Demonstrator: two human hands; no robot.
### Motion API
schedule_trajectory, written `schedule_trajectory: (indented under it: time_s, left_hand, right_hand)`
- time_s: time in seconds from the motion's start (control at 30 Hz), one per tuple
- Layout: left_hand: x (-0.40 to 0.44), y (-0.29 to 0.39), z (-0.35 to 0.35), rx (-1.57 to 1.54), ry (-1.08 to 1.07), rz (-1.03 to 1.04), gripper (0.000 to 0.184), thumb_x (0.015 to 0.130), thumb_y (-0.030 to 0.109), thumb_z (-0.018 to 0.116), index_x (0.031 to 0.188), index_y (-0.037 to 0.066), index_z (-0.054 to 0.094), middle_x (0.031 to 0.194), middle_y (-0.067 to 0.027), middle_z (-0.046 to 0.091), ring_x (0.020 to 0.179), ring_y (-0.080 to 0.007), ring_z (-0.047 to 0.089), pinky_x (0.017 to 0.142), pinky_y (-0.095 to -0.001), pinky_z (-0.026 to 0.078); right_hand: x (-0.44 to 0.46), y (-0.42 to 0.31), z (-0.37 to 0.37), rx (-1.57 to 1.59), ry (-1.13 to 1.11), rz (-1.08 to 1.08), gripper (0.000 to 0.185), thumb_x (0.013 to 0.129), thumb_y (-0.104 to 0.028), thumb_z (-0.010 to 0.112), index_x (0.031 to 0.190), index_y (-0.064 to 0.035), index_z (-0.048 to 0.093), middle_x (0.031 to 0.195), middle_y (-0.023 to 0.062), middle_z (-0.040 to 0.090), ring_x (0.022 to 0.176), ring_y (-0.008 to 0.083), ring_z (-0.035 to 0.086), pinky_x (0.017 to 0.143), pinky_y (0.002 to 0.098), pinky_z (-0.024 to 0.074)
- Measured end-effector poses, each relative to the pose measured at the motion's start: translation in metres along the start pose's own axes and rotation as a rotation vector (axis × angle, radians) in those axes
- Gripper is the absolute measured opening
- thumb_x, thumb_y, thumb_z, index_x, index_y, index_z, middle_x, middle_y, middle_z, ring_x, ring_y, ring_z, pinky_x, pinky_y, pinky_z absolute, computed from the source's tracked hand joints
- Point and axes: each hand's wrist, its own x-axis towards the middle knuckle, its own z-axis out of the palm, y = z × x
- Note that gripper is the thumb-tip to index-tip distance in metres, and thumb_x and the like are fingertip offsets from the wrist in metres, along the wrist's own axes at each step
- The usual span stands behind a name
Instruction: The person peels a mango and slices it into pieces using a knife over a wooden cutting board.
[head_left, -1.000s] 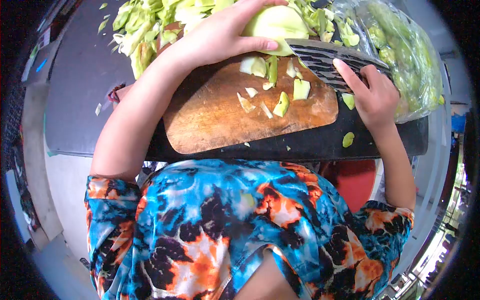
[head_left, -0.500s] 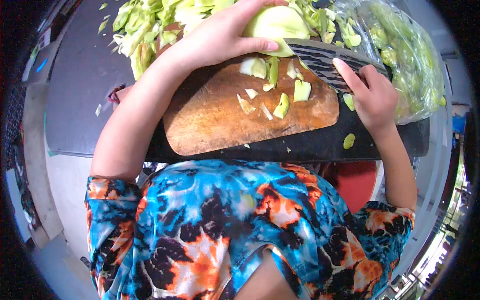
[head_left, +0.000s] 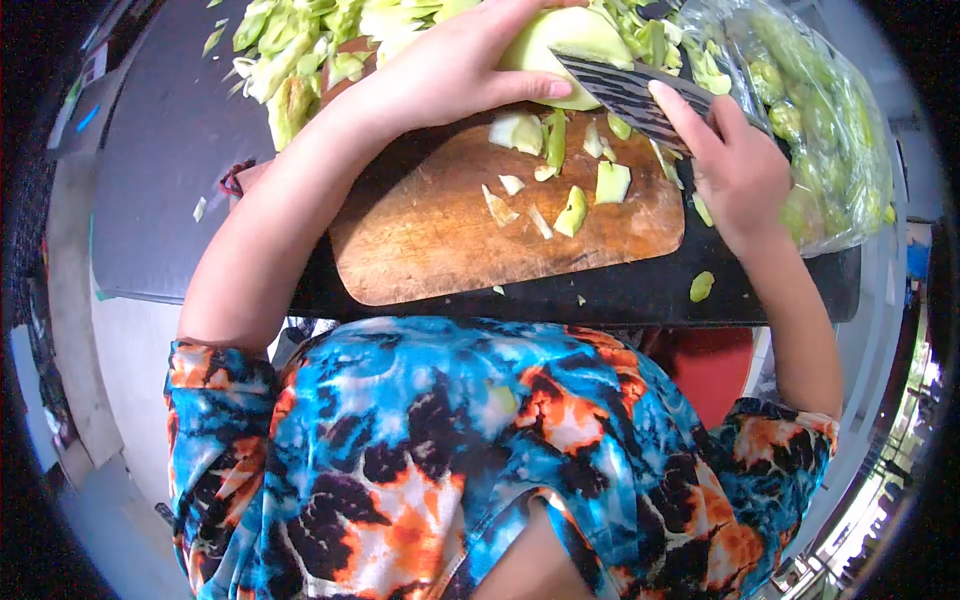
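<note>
A large pale green vegetable lies at the top of the wooden cutting board. My left hand grips it from the left, thumb along its near side, other fingers partly out of frame. My right hand is closed on a knife with a black-streaked blade, index finger stretched along it. The blade's tip end rests against the vegetable's right side. Several cut pieces and thin scraps lie on the board below the blade.
A heap of green slices and peelings spreads over the dark table at the upper left. A clear plastic bag of green vegetables sits at the right. A red round seat shows below the table edge.
The knife and my right hand have moved up and left, bringing the blade over the vegetable. A small green piece now shows below the blade. My left hand keeps its grip.
</note>
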Motion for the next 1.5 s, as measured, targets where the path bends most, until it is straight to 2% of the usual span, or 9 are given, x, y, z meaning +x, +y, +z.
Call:
schedule_trajectory:
  time_s: [0.07, 0.2, 0.23, 0.37, 0.67, 0.87, 1.07, 1.17, 1.5]
  left_hand:
    - [0.0, 0.001, -0.001, 0.009, 0.005, 0.0, 0.072, 0.082, 0.029, 0.071, 0.136, 0.001, 0.033, 0.125, -0.0216, 0.049, 0.116, -0.0316, 0.05, 0.099, -0.0382, 0.042]
    - [0.001, -0.002, 0.001, -0.018, -0.013, 0.034, 0.072, 0.082, 0.031, 0.071, 0.136, 0.0, 0.033, 0.126, -0.0211, 0.049, 0.116, -0.0315, 0.05, 0.098, -0.0384, 0.042]
    - [0.001, -0.003, 0.001, -0.021, -0.013, 0.048, 0.073, 0.082, 0.031, 0.071, 0.136, 0.0, 0.033, 0.126, -0.021, 0.049, 0.116, -0.0315, 0.05, 0.098, -0.0385, 0.042]
    - [-0.001, -0.001, 0.001, 0.015, -0.007, 0.032, 0.073, 0.081, 0.031, 0.071, 0.136, 0.001, 0.033, 0.125, -0.0209, 0.049, 0.116, -0.0318, 0.05, 0.099, -0.039, 0.042]
    - [0.0, 0.0, 0.0, 0.031, -0.027, 0.018, 0.074, 0.082, 0.034, 0.07, 0.136, 0.0, 0.033, 0.126, -0.0212, 0.048, 0.117, -0.0328, 0.049, 0.1, -0.0399, 0.041]
    - [0.0, -0.003, 0.0, 0.077, -0.006, 0.092, 0.074, 0.082, 0.034, 0.07, 0.136, -0.001, 0.034, 0.127, -0.0214, 0.047, 0.118, -0.0324, 0.048, 0.101, -0.0404, 0.041]
    - [0.001, -0.006, 0.001, 0.03, -0.043, 0.075, 0.076, 0.082, 0.038, 0.068, 0.137, -0.002, 0.033, 0.129, -0.0213, 0.046, 0.119, -0.0327, 0.048, 0.103, -0.0405, 0.039]
    - [0.001, -0.01, 0.003, 0.051, -0.018, 0.104, 0.076, 0.082, 0.037, 0.068, 0.137, -0.002, 0.033, 0.129, -0.0216, 0.046, 0.12, -0.0326, 0.047, 0.103, -0.0405, 0.04]
    - [0.0, -0.006, 0.005, 0.063, -0.003, 0.112, 0.075, 0.082, 0.035, 0.069, 0.136, -0.001, 0.033, 0.128, -0.0219, 0.047, 0.117, -0.0332, 0.049, 0.101, -0.0404, 0.041]
  right_hand:
    - [0.007, 0.004, -0.012, 0.093, -0.027, 0.01, 0.048, 0.078, -0.012, 0.058, 0.123, -0.0286, 0.058, 0.071, 0.0073, 0.045, 0.052, 0.0232, 0.055, 0.044, 0.0359, 0.0433]
    - [0.023, 0.016, -0.042, 0.414, -0.209, 0.089, 0.034, 0.083, -0.01, 0.057, 0.116, -0.0177, 0.062, 0.078, 0.0106, 0.058, 0.07, 0.0317, 0.061, 0.062, 0.0377, 0.0498]
    - [0.021, 0.021, -0.044, 0.561, -0.158, 0.154, 0.025, 0.085, -0.008, 0.058, 0.109, -0.0073, 0.063, 0.09, 0.0137, 0.065, 0.083, 0.0319, 0.064, 0.075, 0.0355, 0.0502]
    - [0.018, 0.041, -0.061, 0.57, -0.167, 0.18, 0.022, 0.086, -0.008, 0.062, 0.105, 0.0012, 0.062, 0.095, 0.0156, 0.067, 0.084, 0.027, 0.065, 0.078, 0.0322, 0.0496]
    - [0.028, 0.048, -0.041, 0.459, -0.159, 0.013, 0.024, 0.081, -0.013, 0.066, 0.1, 0.0015, 0.062, 0.088, 0.0181, 0.063, 0.082, 0.0363, 0.062, 0.072, 0.0375, 0.0496]
    - [0.04, 0.044, -0.055, 0.285, -0.361, -0.011, 0.026, 0.08, -0.014, 0.066, 0.102, -0.0009, 0.062, 0.091, 0.0176, 0.063, 0.084, 0.0359, 0.062, 0.073, 0.0376, 0.0496]
    - [0.034, 0.046, -0.051, 0.359, -0.192, -0.019, 0.024, 0.081, -0.014, 0.065, 0.101, -0.001, 0.061, 0.091, 0.0174, 0.063, 0.085, 0.0355, 0.061, 0.075, 0.0377, 0.049]
    - [0.038, 0.045, -0.054, 0.44, -0.272, 0.023, 0.025, 0.081, -0.014, 0.066, 0.102, -0.001, 0.061, 0.092, 0.0175, 0.063, 0.085, 0.0355, 0.062, 0.075, 0.0376, 0.0491]
    - [0.037, 0.051, -0.042, 0.351, -0.237, -0.048, 0.026, 0.085, -0.017, 0.063, 0.104, 0.0007, 0.061, 0.09, 0.0183, 0.063, 0.083, 0.0353, 0.06, 0.073, 0.0366, 0.0482]
